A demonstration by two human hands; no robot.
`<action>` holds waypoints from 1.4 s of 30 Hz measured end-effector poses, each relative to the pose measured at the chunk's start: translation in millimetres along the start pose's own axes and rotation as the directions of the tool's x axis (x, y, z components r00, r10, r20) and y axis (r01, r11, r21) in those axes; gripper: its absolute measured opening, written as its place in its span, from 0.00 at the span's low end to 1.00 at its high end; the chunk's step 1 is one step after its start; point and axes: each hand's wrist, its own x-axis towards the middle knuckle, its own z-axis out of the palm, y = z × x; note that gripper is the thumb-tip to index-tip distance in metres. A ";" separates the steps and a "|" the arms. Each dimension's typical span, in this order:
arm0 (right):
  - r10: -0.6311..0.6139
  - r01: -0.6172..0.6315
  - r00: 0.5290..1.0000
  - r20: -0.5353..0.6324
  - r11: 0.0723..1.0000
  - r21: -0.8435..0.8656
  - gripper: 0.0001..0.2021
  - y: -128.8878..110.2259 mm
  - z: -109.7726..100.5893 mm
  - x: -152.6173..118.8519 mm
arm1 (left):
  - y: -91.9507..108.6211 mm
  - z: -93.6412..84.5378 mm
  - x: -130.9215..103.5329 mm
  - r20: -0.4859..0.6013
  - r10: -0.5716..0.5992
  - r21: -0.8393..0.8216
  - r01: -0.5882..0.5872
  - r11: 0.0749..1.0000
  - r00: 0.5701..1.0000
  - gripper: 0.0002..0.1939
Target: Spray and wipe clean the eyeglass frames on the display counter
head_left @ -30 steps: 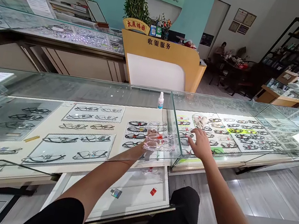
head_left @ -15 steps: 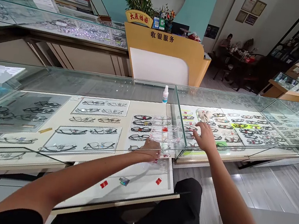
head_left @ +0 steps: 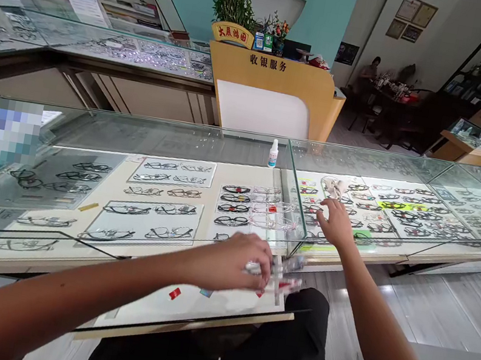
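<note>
My left hand (head_left: 241, 263) is closed on a pair of clear-framed eyeglasses (head_left: 288, 281), blurred by motion, with a red patch on it. It holds them above the pulled-out white drawer (head_left: 227, 316), in front of the glass case. My right hand (head_left: 337, 224) lies over the glass top with its fingers apart and holds nothing. Just beyond its fingertips is a pale crumpled cloth (head_left: 334, 187). Left of that hand, rows of dark eyeglasses (head_left: 234, 208) and clear-framed eyeglasses (head_left: 265, 207) are laid out inside the case.
A white spray bottle (head_left: 273, 153) stands near the upright glass divider (head_left: 296, 189). Red tags (head_left: 175, 293) lie in the drawer. More eyeglasses (head_left: 171, 232) sit on trays to the left. Beyond the case stands a wooden cashier counter (head_left: 276, 75); a person (head_left: 370, 69) is seated far back.
My left hand has lifted out of the case toward me, bringing the clear-framed eyeglasses over the drawer. My right hand stays at the same place on the glass. The view has shifted slightly.
</note>
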 end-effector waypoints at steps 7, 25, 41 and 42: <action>-0.001 0.001 1.000 -0.003 1.000 -0.007 0.17 -0.4 -0.2 -0.3 | -31.9 -90.1 73.8 -0.374 -0.091 0.337 0.226 0.914 0.923 0.15; -0.009 0.009 1.000 -0.015 1.000 0.020 0.15 -1.7 0.0 1.4 | -89.6 -88.7 151.4 -0.350 -0.201 0.493 0.362 0.791 0.915 0.12; -0.005 0.005 1.000 -0.015 1.000 0.020 0.15 -1.7 0.3 0.8 | -4.7 -105.2 90.1 -0.416 -0.094 0.527 0.324 0.786 0.904 0.16; -0.010 0.010 1.000 -0.019 1.000 0.021 0.15 -1.9 0.4 0.6 | 10.6 -103.8 75.5 -0.415 -0.068 0.484 0.283 0.828 0.907 0.17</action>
